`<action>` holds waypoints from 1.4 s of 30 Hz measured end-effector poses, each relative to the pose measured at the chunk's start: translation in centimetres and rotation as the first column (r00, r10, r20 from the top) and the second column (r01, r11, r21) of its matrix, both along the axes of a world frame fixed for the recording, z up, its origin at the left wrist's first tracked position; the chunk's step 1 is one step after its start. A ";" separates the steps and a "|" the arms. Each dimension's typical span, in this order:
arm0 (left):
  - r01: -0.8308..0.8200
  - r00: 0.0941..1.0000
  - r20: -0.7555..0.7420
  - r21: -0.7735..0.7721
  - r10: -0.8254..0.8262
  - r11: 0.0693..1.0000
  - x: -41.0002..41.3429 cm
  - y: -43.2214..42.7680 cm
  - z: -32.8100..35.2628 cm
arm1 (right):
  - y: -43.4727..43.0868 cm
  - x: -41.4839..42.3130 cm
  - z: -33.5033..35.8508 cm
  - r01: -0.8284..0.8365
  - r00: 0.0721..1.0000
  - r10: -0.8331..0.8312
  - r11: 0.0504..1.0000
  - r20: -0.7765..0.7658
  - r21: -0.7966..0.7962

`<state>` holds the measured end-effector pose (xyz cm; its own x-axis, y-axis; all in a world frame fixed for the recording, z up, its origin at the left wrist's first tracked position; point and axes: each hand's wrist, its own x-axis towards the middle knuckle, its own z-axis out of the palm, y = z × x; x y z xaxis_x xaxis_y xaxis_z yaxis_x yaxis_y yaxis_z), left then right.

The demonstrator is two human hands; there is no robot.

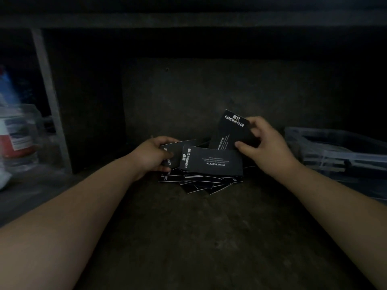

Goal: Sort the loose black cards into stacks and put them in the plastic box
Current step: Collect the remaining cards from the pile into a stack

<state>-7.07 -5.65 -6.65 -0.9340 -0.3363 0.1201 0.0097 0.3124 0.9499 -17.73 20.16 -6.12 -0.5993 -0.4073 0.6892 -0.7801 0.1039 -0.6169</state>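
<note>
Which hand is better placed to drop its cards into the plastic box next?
Right. The right hand grips a card beside the plastic box; the left hand holds cards across the pile, farther away.

- Pile of cards (194, 182) – on the shelf floor (188, 237), mid-way across.
- Left hand (150, 155) at the pile's left edge, gripping a tilted card (180, 148).
- Right hand (266, 143) behind the pile's right side, gripping an upright card (230, 130).
- Plastic box (339, 147) – right of the pile, apart.
- Containers (18, 135) far left of it.
</note>
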 end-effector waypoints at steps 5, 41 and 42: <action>0.004 1.000 -0.003 -0.006 -0.004 1.000 -0.2 0.0 -0.1 | -0.2 -0.4 -0.3 -0.044 0.987 0.058 0.994 0.147 -0.098; 0.060 0.987 -0.135 -0.202 -0.089 0.977 -0.9 0.8 -0.4 | -1.7 1.4 -0.8 -0.042 0.958 0.031 0.999 0.285 0.032; 0.063 0.987 -0.133 -0.216 -0.094 0.974 -1.0 0.9 -0.4 | -1.9 1.4 -0.8 -0.046 0.960 0.031 0.998 0.280 0.048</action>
